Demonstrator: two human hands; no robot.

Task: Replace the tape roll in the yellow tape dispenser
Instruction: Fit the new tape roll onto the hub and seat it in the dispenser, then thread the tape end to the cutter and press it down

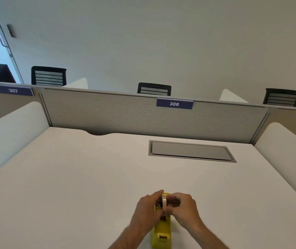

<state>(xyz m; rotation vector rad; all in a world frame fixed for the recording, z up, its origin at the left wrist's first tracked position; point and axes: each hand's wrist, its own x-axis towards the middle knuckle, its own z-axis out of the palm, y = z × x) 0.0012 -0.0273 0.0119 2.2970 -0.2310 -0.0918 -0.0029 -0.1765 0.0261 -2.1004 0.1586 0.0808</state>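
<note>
Both hands on the tape roll [164, 202], held edge-on above the yellow tape dispenser [162, 232]. Dispenser lies on the desk [71, 177], long axis running near-to-far, cutter end nearest the camera. Left hand [148, 209] and right hand [183, 206] curl closed, pinching the roll from either side.

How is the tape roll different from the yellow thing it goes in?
The tape roll is pale and whitish; the tape dispenser is bright yellow. The roll is a thin round ring standing on edge, while the dispenser is a long blocky body lying flat on the desk. The roll is much smaller and pinched between the left hand and right hand; the dispenser rests on the desk. Both are close in front of the person.
</note>
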